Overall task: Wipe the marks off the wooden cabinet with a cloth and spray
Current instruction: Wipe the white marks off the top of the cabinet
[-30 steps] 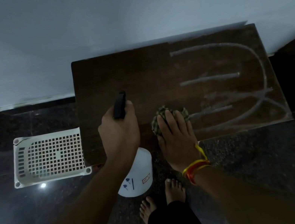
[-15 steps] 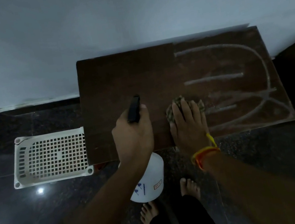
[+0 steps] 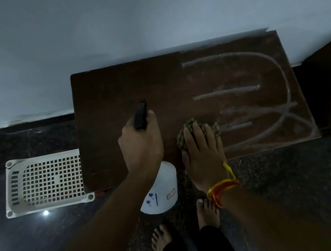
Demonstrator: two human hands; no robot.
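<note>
We have our right hand (image 3: pixel 204 154) flat on the bunched cloth (image 3: pixel 192 130), fingers straight, pressing it onto the wooden cabinet (image 3: pixel 130 82) near its lower edge, at the centre of the frame. Over the last second the cloth has barely travelled: it sits at the left ends of the chalky marks (image 3: pixel 242 89), where it was a second ago, and only the view has shifted a little. Our left hand (image 3: pixel 141 145) still grips the spray bottle (image 3: pixel 161 192), fingers wrapped round its neck, the black nozzle pointing up the frame over the dark, already clean left half of the top. The white body hangs below the cabinet's lower edge. The curved and straight lines across the right half look untouched, so we judge the wiping has paused at the boundary. A white perforated basket (image 3: pixel 44 182) lies on the floor at the left.
</note>
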